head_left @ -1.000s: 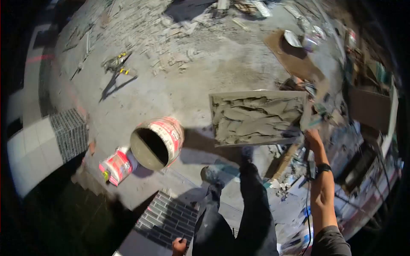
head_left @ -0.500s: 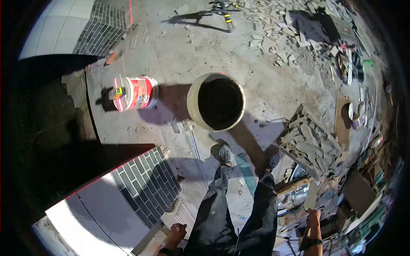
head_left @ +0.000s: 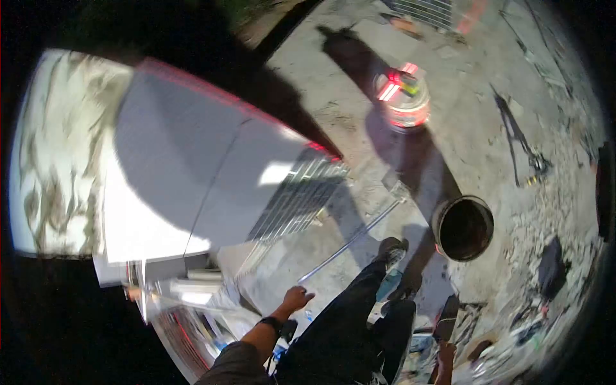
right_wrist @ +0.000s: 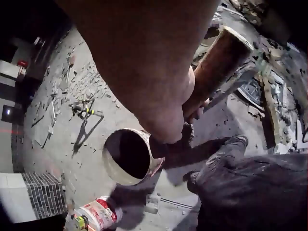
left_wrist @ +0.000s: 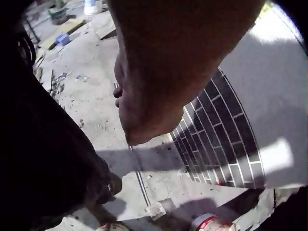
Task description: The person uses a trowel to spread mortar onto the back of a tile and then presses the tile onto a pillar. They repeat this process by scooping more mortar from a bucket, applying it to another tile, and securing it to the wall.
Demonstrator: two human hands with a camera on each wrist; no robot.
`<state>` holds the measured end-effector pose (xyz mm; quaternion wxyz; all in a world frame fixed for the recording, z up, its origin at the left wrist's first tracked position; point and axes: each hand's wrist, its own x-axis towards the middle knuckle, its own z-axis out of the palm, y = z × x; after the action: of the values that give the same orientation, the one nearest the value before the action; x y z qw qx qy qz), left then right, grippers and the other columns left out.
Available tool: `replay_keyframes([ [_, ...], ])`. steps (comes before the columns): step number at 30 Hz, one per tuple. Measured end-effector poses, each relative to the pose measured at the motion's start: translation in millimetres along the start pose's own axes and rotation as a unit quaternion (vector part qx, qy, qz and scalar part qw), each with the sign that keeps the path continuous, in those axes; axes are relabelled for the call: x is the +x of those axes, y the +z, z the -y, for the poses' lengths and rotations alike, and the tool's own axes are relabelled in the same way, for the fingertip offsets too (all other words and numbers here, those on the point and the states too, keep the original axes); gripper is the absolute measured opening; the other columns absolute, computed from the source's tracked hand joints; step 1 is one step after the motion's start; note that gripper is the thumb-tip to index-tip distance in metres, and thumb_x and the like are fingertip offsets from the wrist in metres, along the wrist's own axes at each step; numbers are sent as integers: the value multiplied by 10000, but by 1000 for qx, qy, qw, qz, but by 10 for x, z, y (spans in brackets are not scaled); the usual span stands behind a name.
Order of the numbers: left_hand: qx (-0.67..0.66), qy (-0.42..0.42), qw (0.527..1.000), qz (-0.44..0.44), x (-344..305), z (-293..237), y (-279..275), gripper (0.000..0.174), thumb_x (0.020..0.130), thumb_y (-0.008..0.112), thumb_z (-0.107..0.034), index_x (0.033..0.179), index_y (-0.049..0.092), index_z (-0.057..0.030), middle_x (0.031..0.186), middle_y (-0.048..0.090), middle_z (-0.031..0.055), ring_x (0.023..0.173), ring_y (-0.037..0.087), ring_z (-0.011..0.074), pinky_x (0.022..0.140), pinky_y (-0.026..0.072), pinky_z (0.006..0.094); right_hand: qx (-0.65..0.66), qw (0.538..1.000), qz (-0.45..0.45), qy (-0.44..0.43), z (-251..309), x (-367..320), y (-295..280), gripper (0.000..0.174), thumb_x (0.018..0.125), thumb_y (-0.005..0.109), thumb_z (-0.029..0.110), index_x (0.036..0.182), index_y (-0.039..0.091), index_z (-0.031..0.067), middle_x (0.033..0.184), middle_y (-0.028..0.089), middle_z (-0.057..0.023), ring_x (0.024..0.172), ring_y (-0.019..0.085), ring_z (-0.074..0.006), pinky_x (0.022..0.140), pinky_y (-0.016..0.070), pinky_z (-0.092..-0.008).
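We take the small red-and-white bucket as landmark. On its lid we record a small yellow-green item, too blurred to name. Right of the bucket in the head view, we note a dark tool with yellow bands on the grey floor. Beyond the bucket: an orange-brown fragment. Well apart, lower right of it: scattered pale rubble.
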<state>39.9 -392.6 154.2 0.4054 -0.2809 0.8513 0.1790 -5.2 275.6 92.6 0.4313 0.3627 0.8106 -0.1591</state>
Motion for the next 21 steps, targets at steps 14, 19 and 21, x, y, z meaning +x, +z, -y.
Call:
replay_keyframes([
  [14, -625, -414, 629, -208, -2702, -475, 2982, 622, 818, 732, -326, 1352, 606, -33, 1258, 670, 279, 1193, 639, 438, 995, 520, 484, -314, 875, 127, -346, 2832, 127, -1354, 434, 908, 684, 450, 870, 592, 28, 601, 540, -53, 419, 528, -232, 432, 458, -456],
  [19, -352, -432, 830, -21, -3358, -1332, 4408, 252, 890, 628, -245, 952, 794, -65, 1005, 757, 199, 918, 744, 374, 763, 600, 464, -434, 802, 132, -388, 3644, -508, -1096, 381, 910, 696, 404, 883, 608, 34, 603, 543, -53, 428, 529, -232, 434, 455, -445],
  [21, -410, -493, 767, -5, -3609, -1717, 4426, 233, 879, 601, -201, 912, 790, -69, 964, 759, 182, 883, 747, 344, 775, 603, 473, -471, 775, 124, -402, 3893, -801, -933, 360, 910, 700, 385, 889, 614, 36, 604, 545, -53, 432, 529, -232, 434, 454, -440],
])
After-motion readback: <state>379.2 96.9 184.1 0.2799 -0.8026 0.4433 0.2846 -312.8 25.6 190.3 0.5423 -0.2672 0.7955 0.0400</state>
